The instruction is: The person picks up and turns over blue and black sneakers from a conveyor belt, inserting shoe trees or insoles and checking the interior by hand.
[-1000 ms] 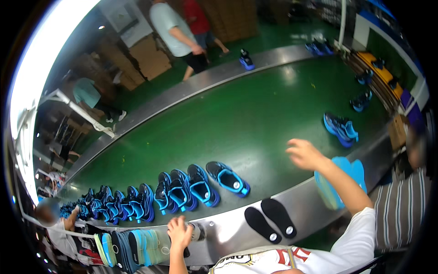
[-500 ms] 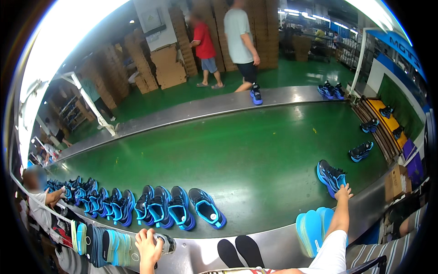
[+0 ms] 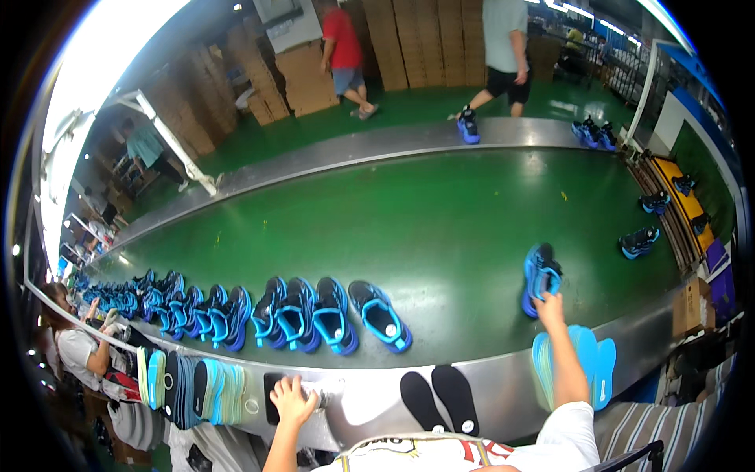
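Observation:
My right hand grips the heel of a black and blue sneaker, its toe pointing away from me over the green belt. My left hand rests at the near metal edge with fingers apart. Beside its fingertips lie a dark flat rectangular object, like a phone, and a clear, shiny item that I cannot make out. A pair of black insoles lies on the metal ledge between my hands. Blue insoles are stacked beneath my right forearm.
Several matching sneakers line the belt on the left. More insoles stand in a row at the near left edge. One sneaker lies at the right, near rollers. A co-worker works at far left.
My right hand has brought the sneaker leftward and turned it. The left hand's fingers have lowered beside the dark flat object. My view has shifted, and people behind the belt have walked on.

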Demonstrator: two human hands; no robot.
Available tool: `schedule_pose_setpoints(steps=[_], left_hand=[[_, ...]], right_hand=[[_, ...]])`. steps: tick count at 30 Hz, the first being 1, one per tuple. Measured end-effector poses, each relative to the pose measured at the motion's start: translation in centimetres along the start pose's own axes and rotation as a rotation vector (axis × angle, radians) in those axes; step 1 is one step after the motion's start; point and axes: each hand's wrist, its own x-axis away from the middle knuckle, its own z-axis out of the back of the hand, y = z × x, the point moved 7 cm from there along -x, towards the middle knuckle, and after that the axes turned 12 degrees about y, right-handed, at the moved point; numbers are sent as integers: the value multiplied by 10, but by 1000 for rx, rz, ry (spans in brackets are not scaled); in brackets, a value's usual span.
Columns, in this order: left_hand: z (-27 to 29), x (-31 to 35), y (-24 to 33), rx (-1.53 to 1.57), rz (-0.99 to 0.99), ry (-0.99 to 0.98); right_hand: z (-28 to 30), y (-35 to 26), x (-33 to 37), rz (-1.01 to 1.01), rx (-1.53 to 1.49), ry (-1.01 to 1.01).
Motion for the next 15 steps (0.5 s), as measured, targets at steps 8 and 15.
schedule_pose_setpoints(steps=[8, 15], left_hand=[[52, -93, 68, 590, -76, 383], [-17, -127, 210, 963, -393, 123]], right_hand=[[-32, -156, 123, 222, -245, -226], [5, -186, 268, 529, -257, -270]])
